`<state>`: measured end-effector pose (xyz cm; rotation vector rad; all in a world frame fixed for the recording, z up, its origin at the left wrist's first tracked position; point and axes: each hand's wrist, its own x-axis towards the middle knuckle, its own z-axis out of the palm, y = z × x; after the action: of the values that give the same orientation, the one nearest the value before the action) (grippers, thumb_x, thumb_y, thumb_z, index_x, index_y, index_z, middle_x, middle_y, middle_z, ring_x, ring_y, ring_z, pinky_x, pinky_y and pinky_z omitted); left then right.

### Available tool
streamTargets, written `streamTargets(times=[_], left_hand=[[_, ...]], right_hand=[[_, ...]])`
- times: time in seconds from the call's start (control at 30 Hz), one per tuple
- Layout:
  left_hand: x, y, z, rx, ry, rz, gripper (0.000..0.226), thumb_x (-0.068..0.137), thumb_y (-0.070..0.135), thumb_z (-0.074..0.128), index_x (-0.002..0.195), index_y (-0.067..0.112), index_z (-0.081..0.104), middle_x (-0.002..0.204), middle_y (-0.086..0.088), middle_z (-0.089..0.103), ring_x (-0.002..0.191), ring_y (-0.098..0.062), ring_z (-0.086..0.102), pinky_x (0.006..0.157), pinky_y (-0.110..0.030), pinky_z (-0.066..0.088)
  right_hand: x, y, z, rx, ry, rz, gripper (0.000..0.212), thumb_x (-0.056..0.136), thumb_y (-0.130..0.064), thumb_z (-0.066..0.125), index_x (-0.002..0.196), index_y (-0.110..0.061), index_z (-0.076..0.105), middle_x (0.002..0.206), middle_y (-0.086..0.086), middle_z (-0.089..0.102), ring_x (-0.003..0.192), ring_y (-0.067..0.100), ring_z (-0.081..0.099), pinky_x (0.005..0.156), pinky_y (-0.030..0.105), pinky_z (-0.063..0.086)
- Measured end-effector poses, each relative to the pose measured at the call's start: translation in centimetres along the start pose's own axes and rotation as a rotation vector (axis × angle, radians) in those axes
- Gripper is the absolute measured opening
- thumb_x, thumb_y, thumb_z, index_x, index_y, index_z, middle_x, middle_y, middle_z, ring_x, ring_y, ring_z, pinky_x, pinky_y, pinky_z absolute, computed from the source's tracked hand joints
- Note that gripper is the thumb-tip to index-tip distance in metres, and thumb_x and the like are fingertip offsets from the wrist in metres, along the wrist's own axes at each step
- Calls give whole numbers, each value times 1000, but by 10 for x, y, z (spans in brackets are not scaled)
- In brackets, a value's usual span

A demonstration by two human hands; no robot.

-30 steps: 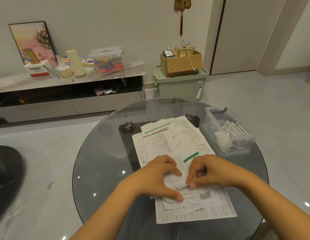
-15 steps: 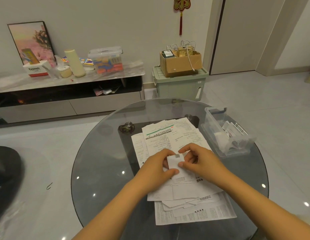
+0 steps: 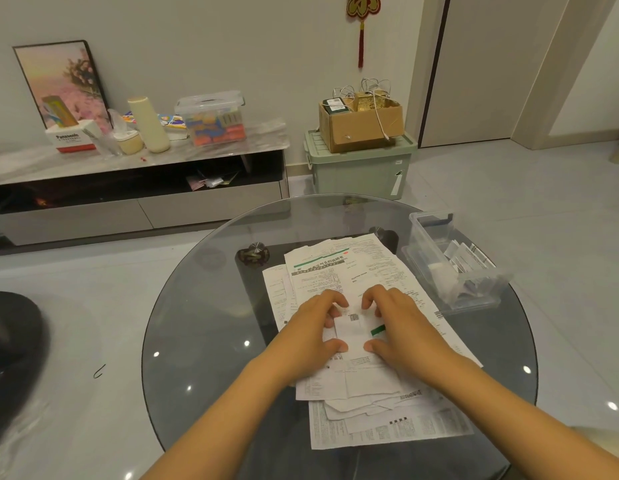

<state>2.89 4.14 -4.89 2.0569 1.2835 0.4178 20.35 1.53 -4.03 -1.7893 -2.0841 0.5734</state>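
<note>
At the upper left of the frame a low cabinet (image 3: 128, 209) stands against the wall, well apart from the work. Below it, the round glass table (image 3: 204, 323) fills the lower middle. On the table lies a spread pile of printed sheets (image 3: 335, 268). The left hand (image 3: 313, 332) rests on this pile at the centre of the frame. Its fingers curl over the far edge of a small folded paper slip (image 3: 351, 336) and its thumb sits at the near edge, pinching it. The slip lies on top of the pile, between the two hands. Just right of it, the right hand (image 3: 403, 327) grips the slip's other side the same way, fingers curled and thumb below. At the right edge of the table stands a clear plastic box (image 3: 431, 216) holding small packets, near the sheets.
</note>
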Motion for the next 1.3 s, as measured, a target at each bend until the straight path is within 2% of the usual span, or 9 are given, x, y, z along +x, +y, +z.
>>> streamTargets(times=[0.17,0.37,0.5,0.6,0.73,0.83,0.93,1.0,1.3], left_hand=[[0,2,0,-84,94,-49,35,86,21,65,106,36,42,92,13,50,78,-1,49,70,-11,39],[4,14,-2,-401,244,-198,21,85,14,66,92,31,56,75,7,56,56,0,49,54,-14,41],[5,28,-8,-516,319,-263,12,83,13,69,82,25,64,80,6,63,66,-9,58,66,-28,52],[5,40,-14,-510,319,-227,10,85,16,68,79,24,69,85,9,68,64,-6,61,66,-19,50],[10,54,-19,-411,278,-84,13,87,22,66,82,34,69,108,9,65,85,-10,66,89,-33,52],[22,63,-23,-292,243,-23,12,85,23,68,92,32,70,122,12,55,90,-4,63,93,-30,49],[36,75,-30,-279,262,69,12,86,19,68,87,31,71,98,12,66,79,-4,64,78,-18,51],[49,85,-35,-291,262,106,15,87,18,67,83,32,70,82,12,67,71,-2,64,68,-11,48],[119,131,-31,-379,95,254,8,89,8,63,89,14,69,76,3,68,67,-4,65,68,-15,53]], right_hand=[[-4,-1,0,-66,-4,-125,15,86,-26,62,100,-27,57,99,-12,45,103,9,41,83,23,38],[-8,-6,-4,-111,59,-184,41,75,-63,60,106,-36,59,102,-21,54,97,3,42,80,21,33],[-9,-6,-8,-113,232,-237,21,75,-43,68,91,-30,66,87,-16,64,87,11,54,69,23,35],[-9,-3,-14,-142,399,-240,5,66,-28,69,70,-28,66,64,-14,63,63,11,57,53,12,27],[-7,3,-24,-150,521,-225,5,70,-24,68,65,-25,65,59,-13,60,58,10,54,49,18,35],[-6,9,-34,-120,593,-186,6,73,-24,63,67,-23,65,61,-13,59,58,10,52,49,17,34],[-4,15,-43,-31,650,-146,4,77,-20,68,74,-23,67,66,-15,59,63,2,43,54,8,27],[-3,19,-50,25,709,-139,4,78,-17,70,79,-21,70,68,-12,62,65,3,45,54,13,36],[2,52,-95,88,812,59,5,82,-17,69,81,-20,73,72,-7,65,67,12,53,60,25,43]])
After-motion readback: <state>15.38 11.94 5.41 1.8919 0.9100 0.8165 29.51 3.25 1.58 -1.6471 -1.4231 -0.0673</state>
